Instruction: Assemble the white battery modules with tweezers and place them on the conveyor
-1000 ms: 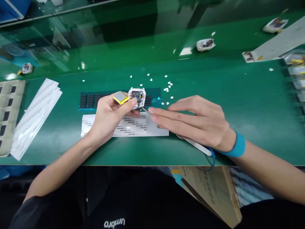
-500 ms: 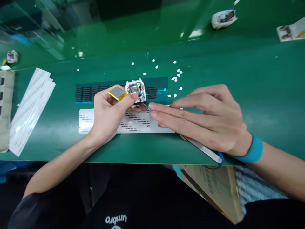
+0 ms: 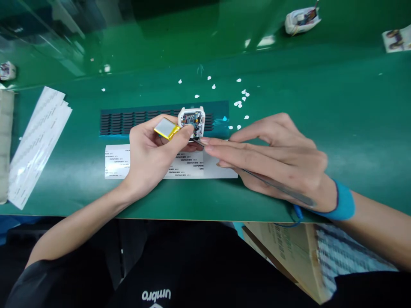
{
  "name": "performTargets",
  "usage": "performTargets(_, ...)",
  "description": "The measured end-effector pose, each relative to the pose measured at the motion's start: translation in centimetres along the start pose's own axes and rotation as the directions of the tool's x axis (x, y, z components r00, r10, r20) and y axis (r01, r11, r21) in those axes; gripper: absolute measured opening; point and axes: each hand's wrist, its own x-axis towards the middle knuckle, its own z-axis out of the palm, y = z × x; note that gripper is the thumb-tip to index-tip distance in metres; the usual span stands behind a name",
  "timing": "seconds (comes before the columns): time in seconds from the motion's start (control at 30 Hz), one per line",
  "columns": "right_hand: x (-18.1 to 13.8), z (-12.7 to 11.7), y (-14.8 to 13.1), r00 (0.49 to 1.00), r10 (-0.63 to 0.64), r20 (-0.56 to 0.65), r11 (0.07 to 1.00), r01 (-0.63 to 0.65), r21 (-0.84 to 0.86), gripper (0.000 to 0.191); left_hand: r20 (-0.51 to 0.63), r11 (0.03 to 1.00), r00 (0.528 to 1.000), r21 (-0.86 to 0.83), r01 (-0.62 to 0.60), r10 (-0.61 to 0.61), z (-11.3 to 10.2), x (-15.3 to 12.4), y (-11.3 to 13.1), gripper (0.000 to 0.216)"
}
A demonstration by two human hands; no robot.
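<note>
My left hand grips a small white watch-like housing, its open side up and a circuit board with thin wires showing inside. The thumb presses over the lower left of the board. A silver and yellow battery pack sticks out to the left, above the hand. In my right hand is a pair of metal tweezers, its handle slanting down under the palm. The tips meet the housing's lower right edge; what they touch there is too small to make out.
Behind the hands lies a dark sheet of black strips. White printed backing paper is beneath them, with more strips at left. Small white stickers dot the green table. Another opened housing sits at the back right.
The housing and my left hand have shifted slightly right, and the battery has moved with them. The tweezers' handle has rolled and lies closer to my right wrist.
</note>
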Motion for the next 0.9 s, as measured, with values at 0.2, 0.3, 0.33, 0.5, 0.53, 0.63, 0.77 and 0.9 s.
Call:
performTargets(0.2,-0.3,0.8,0.0,0.998,-0.034,-0.060,0.999,0.033,-0.015,0.040,-0.040,1.000,0.999,-0.015,-0.007,0.007,0.1,0.0,-0.6,0.023)
performTargets(0.3,-0.2,0.5,-0.4,0.997,0.002,-0.077,0.999,-0.005,-0.040,0.042,-0.031,0.998,0.999,-0.060,-0.011,0.009,-0.1,0.0,-0.3,0.022)
performTargets(0.33,-0.2,0.4,-0.5,0.997,0.010,-0.073,0.999,-0.014,-0.046,0.041,-0.027,0.997,1.000,-0.073,-0.014,0.012,-0.1,0.0,-0.2,0.020)
performTargets(0.5,-0.4,0.9,-0.2,0.994,0.001,-0.113,1.000,0.001,0.023,0.031,-0.019,0.996,1.000,-0.085,-0.005,0.003,-0.1,-0.1,0.3,0.014)
performTargets(0.53,-0.5,1.0,-0.1,0.990,-0.016,-0.143,0.999,0.020,0.028,0.030,-0.017,0.996,1.000,-0.089,-0.004,0.003,-0.1,-0.2,0.3,0.014)
performTargets(0.63,-0.4,1.1,0.0,0.986,-0.025,-0.163,1.000,0.027,0.013,0.030,-0.005,0.995,1.000,-0.096,-0.004,0.003,-0.2,-0.2,0.2,0.017)
performTargets(0.77,-0.3,0.6,-0.1,0.988,-0.031,-0.150,0.999,0.034,0.015,0.031,0.027,0.994,1.000,-0.113,0.009,-0.006,-0.4,-0.3,0.4,0.018)
performTargets(0.9,-0.3,0.4,-0.1,0.990,-0.038,-0.138,0.999,0.042,0.026,0.025,0.059,0.986,0.998,-0.166,0.023,-0.013,-0.6,-0.3,0.7,0.016)
